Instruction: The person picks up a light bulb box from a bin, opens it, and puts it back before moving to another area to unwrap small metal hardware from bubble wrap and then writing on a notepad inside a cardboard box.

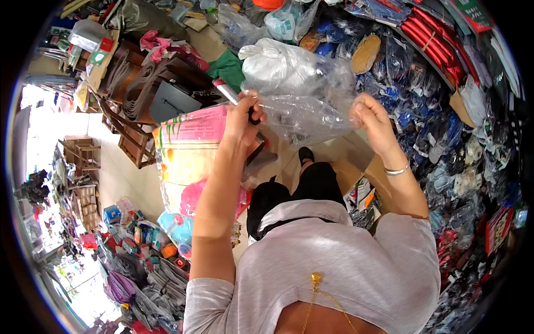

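A clear plastic bag (pixel 306 117) is stretched between my two hands. My left hand (pixel 247 115) is closed on a marker pen (pixel 226 92) with a red end, and it also pinches the left side of the clear bag. My right hand (pixel 369 115) grips the bag's right end between thumb and fingers. Just beyond the bag lies a stuffed white plastic sack (pixel 277 67). Below and left of my left hand is a large pink and yellow printed package (pixel 190 154) in clear wrap, partly behind my left forearm.
Wrapped blue footwear (pixel 406 117) is heaped at the right, beside red packages (pixel 431 44). Rolled brown mats (pixel 139 89) and a small wooden chair (pixel 135 144) stand at the left. An open cardboard box (pixel 386 183) is by my right leg. Bagged goods (pixel 154 267) fill the lower left.
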The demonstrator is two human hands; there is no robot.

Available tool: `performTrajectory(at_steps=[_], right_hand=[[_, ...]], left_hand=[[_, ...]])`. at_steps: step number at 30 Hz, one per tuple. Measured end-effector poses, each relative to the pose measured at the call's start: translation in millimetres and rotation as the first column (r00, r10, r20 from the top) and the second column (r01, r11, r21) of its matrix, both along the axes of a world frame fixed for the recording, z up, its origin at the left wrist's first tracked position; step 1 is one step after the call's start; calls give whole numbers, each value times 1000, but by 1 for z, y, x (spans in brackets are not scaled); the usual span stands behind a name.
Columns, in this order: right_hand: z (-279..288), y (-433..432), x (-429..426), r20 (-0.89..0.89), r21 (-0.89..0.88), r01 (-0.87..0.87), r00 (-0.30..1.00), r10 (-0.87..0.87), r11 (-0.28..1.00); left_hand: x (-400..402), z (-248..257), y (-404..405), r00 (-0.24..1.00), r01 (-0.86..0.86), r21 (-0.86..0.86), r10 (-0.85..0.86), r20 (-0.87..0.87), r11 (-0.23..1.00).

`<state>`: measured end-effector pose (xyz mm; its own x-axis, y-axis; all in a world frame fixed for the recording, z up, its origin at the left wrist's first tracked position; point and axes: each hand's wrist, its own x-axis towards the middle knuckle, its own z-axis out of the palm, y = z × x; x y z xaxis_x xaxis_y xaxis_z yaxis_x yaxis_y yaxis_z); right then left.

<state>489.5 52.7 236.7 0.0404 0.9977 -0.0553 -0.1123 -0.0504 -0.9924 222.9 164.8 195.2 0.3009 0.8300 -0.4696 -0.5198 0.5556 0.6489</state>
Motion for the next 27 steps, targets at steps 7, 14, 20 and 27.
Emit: performTrajectory(at_steps=[7, 14, 20, 27], right_hand=[[48, 71, -12, 656, 164, -178, 754, 27, 970], [-56, 158, -54, 363, -584, -551, 480, 799, 596], [-70, 208, -97, -204, -490, -666, 715, 669, 563], [-72, 228, -46, -442, -544, -703, 704, 556, 458]], left_hand=[[40, 8, 4, 997, 29, 83, -35, 69, 996], [80, 59, 4, 936, 230, 398, -314, 160, 888], [99, 157, 10, 851, 45, 810, -447, 276, 585], [127, 193, 57, 747, 113, 762, -560, 358, 638]])
